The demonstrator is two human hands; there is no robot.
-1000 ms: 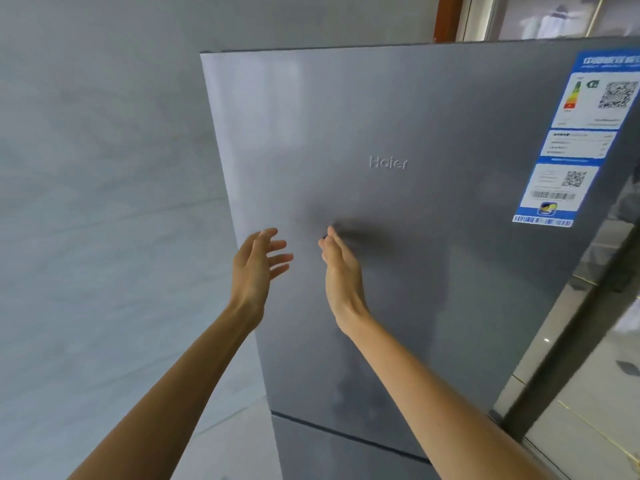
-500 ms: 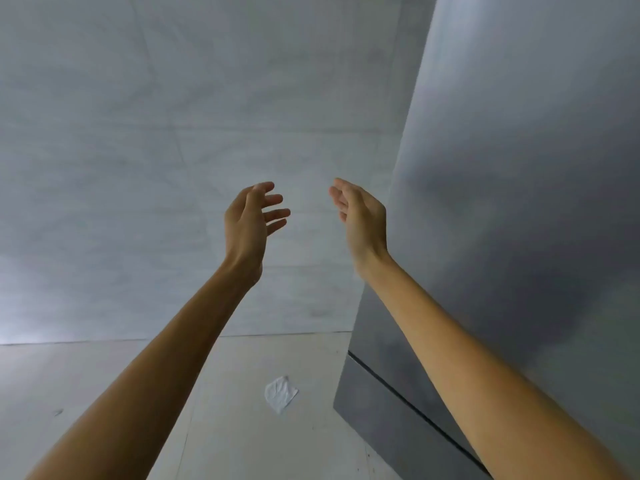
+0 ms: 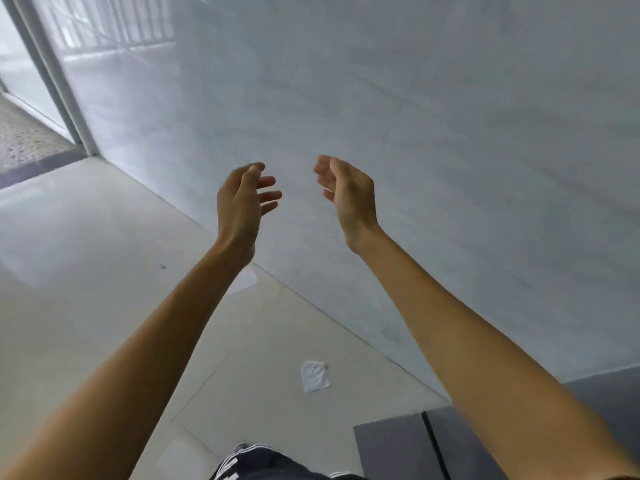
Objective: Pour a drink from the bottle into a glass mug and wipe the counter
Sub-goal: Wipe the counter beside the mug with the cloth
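Bottle, glass mug and counter: none in view; their whereabouts cannot be told from this view.

Largest surface is the pale marbled wall (image 3: 450, 116), running from upper left to lower right. Below it the light tiled floor (image 3: 86, 254) meets the wall along a diagonal line. A grey cabinet front (image 3: 391, 448) with a dark vertical seam sits at the lower right corner. A doorway frame (image 3: 52, 74) stands at far left, a rough mat beyond it. A crumpled white scrap (image 3: 314, 375) lies on the floor between the forearms; a second pale scrap is partly hidden behind the left wrist.

Left hand (image 3: 239, 202) and right hand (image 3: 349, 192) are raised, apart, fingers loosely curled, both empty, touching nothing.

Risks, as judged: the scrap underfoot could cause a slip if trodden on; the cabinet corner near the right elbow could be knocked in turning.

Open room: floor to the left is unobstructed toward the doorway; the wall closes off the right.
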